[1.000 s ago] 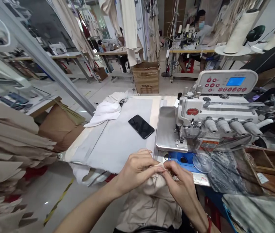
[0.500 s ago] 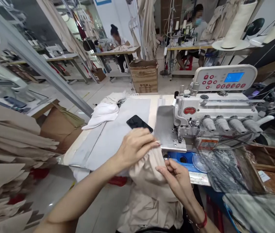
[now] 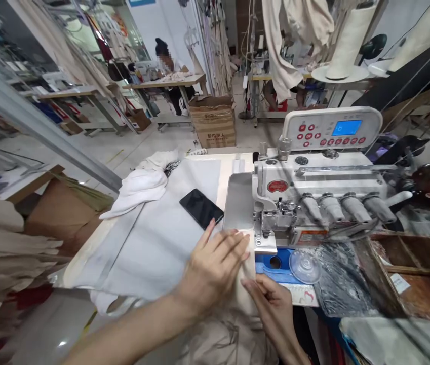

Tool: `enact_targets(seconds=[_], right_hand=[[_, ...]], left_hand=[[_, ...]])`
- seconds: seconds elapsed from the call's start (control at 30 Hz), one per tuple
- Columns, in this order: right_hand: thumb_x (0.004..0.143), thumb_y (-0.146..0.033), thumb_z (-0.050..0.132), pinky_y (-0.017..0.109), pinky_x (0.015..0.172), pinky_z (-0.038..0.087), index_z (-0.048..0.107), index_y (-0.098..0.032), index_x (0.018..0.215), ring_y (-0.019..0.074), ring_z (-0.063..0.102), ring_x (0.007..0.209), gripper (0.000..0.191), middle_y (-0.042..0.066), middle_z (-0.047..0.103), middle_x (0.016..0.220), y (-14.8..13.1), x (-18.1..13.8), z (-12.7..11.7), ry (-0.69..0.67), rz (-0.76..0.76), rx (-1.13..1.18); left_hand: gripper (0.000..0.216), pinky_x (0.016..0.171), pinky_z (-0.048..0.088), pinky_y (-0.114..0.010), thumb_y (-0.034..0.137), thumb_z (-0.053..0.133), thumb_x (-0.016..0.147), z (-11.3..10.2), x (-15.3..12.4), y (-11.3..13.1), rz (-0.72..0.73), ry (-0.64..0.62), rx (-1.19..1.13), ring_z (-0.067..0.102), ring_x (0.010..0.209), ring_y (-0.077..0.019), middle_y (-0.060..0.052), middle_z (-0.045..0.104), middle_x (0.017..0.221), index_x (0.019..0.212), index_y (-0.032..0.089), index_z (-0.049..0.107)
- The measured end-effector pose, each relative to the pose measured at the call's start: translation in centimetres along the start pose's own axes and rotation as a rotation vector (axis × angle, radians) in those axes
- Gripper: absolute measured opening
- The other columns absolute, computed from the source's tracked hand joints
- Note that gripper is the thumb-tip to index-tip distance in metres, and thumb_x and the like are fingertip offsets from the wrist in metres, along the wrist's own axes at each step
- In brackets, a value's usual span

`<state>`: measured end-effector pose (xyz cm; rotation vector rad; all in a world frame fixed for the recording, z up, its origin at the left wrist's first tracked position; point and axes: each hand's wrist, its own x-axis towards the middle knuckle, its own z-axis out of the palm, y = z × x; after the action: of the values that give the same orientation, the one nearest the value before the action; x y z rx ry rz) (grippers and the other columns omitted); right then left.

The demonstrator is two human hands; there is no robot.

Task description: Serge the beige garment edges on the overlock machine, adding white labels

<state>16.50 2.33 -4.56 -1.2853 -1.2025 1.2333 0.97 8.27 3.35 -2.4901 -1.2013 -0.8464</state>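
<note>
A piece of beige fabric (image 3: 244, 289) runs from my lap up to the front edge of the overlock sewing machine (image 3: 321, 187). My left hand (image 3: 212, 266) is palm down on the fabric's upper end, fingers closed on it beside the machine's metal plate (image 3: 239, 197); one finger sticks up and the thumb is hidden. Lower down, my right hand (image 3: 273, 304) pinches the fabric's right edge between thumb and fingers. More of the fabric lies bunched below, partly covered by my forearms.
A black phone (image 3: 201, 208) lies left of the plate, near white cloth (image 3: 139, 185). Right of my hands are a blue tray (image 3: 281, 271), a clear round dish (image 3: 305, 266) and a wooden compartment box (image 3: 420, 268). A cardboard box (image 3: 212, 121) and a co-worker (image 3: 169, 66) are beyond.
Both hands and the fabric have moved toward the machine plate, and the left hand has flattened. My view has turned slightly right. Beige cloth now covers the far-right co-worker's upper body.
</note>
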Motion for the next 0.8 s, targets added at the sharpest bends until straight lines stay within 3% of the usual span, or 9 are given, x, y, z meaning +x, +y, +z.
enact_targets(seconds=[0.1,0.3,0.47,0.63,0.8], right_hand=[[0.092,-0.054,0.066,0.025,0.047,0.027,0.06,-0.019,0.059,0.0117,0.023,0.053,0.048,-0.006,0.024,0.058,0.7,-1.1,-0.5,0.066,-0.029,-0.022],[0.092,-0.052,0.067,0.025,0.047,0.035,0.068,-0.017,0.061,0.0124,0.037,0.051,0.046,-0.003,0.043,0.054,0.8,-2.2,-2.2,0.14,0.008,-0.02],[0.088,-0.055,0.072,0.024,0.05,0.043,0.078,-0.017,0.075,0.0131,0.047,0.05,0.04,-0.001,0.058,0.057,0.5,-1.8,-2.8,0.201,0.008,0.011],[0.09,-0.051,0.071,0.025,0.046,0.041,0.08,-0.019,0.077,0.0133,0.046,0.046,0.035,-0.002,0.054,0.052,-0.3,-1.2,-3.3,0.173,-0.009,-0.02],[0.092,-0.043,0.069,0.026,0.054,0.054,0.084,-0.021,0.085,0.0195,0.065,0.056,0.027,0.004,0.073,0.067,-0.8,-2.0,-3.7,0.213,-0.034,-0.054]], left_hand=[[0.035,0.129,0.02,-0.038,0.017,0.045,0.104,0.4,-1.0,1.6,-0.01,-0.024,0.013,0.065,0.116,-0.0188,-0.002,0.075,0.123,0.133,0.019,0.063],[0.034,0.13,0.015,-0.039,0.021,0.047,0.103,1.4,0.1,2.8,-0.015,-0.045,-0.036,0.066,0.113,-0.0206,-0.001,0.076,0.12,0.131,0.025,0.067],[0.034,0.127,0.023,-0.043,0.027,0.053,0.102,1.7,0.9,3.0,-0.016,-0.037,0.01,0.067,0.108,-0.0229,-0.004,0.076,0.118,0.132,0.024,0.067],[0.033,0.117,0.039,-0.049,0.027,0.055,0.1,1.9,1.0,3.1,-0.031,-0.032,0.014,0.068,0.103,-0.0244,-0.006,0.076,0.117,0.131,0.023,0.067],[0.034,0.119,0.037,-0.051,0.023,0.057,0.099,1.8,1.0,2.9,-0.037,-0.034,-0.002,0.067,0.103,-0.0249,-0.004,0.076,0.118,0.131,0.026,0.067]])
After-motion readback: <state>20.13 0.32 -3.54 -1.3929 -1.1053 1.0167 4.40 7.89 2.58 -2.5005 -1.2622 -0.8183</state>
